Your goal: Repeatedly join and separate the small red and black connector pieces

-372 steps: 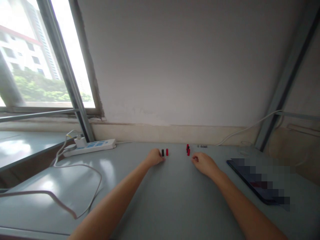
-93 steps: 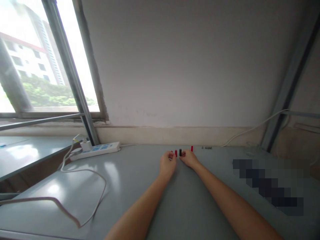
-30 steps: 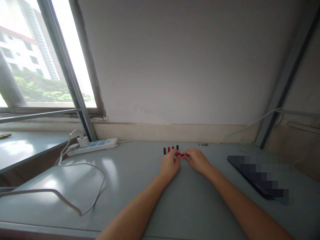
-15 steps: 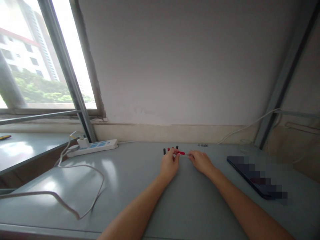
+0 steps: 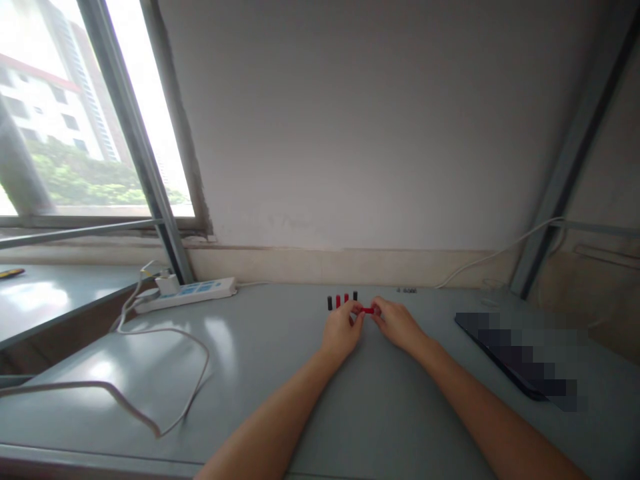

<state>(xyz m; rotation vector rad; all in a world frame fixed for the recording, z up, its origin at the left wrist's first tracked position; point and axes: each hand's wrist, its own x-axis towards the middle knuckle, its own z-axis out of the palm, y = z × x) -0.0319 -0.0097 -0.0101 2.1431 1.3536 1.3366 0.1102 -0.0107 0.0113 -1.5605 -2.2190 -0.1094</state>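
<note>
My left hand point(image 5: 343, 330) pinches the left end of a small red tube point(image 5: 368, 311), held level just above the table. The fingers of my right hand point(image 5: 400, 325) are closed at its right end; whatever else lies between those fingertips is hidden. Just behind my left hand, small cylinders stand upright in a row: a black cylinder point(image 5: 329, 303) at the left, two red cylinders point(image 5: 339, 301) in the middle and another black cylinder point(image 5: 355, 295) at the right. Several tiny metallic pieces point(image 5: 407, 290) lie farther back, beyond my right hand.
The grey table point(image 5: 260, 393) meets the wall at the back. On the left, a white power strip point(image 5: 200, 293) has plugs in it, and its cable point(image 5: 195, 387) loops across the tabletop. A dark flat device point(image 5: 505, 360), partly pixelated, lies at the right. Metal posts flank the table.
My right hand has moved left, closing the gap to the red tube. The thin piece that showed between tube and right fingertips is now hidden. My left hand has shifted slightly right and toward me.
</note>
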